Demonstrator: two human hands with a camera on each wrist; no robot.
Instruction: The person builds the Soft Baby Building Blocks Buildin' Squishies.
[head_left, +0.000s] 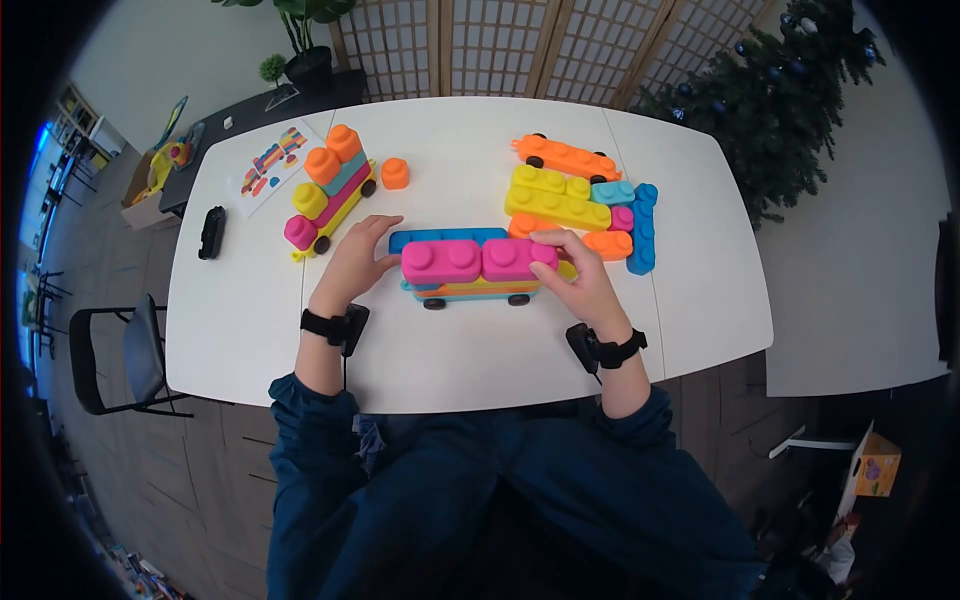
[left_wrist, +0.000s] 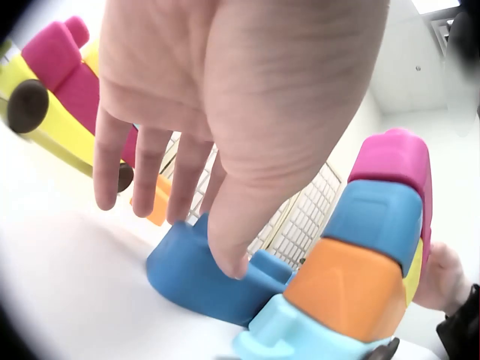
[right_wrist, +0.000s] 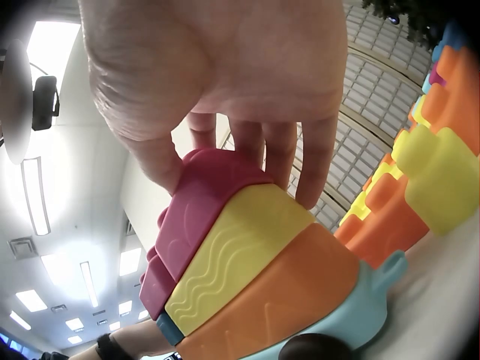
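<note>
Two pink blocks (head_left: 441, 261) lie end to end on top of a layered block car in the head view. Its light blue wheeled base (right_wrist: 373, 293) carries orange (right_wrist: 277, 300), yellow (right_wrist: 238, 247) and blue (left_wrist: 375, 217) blocks. My right hand (head_left: 588, 288) pinches the right pink block (right_wrist: 206, 191) between thumb and fingers. At the car's left end my left hand (head_left: 350, 262) is held with fingers extended, thumb close to a long blue block (left_wrist: 202, 274) lying behind the car; whether it touches is unclear.
A second block car (head_left: 345, 205) stands at the back left, with an orange block (head_left: 395, 173) and a picture sheet (head_left: 262, 190) near it. Yellow blocks (head_left: 556, 207), a blue block (head_left: 642, 230) and an orange wheeled base (head_left: 568, 158) lie at the right. A black object (head_left: 211, 233) is far left.
</note>
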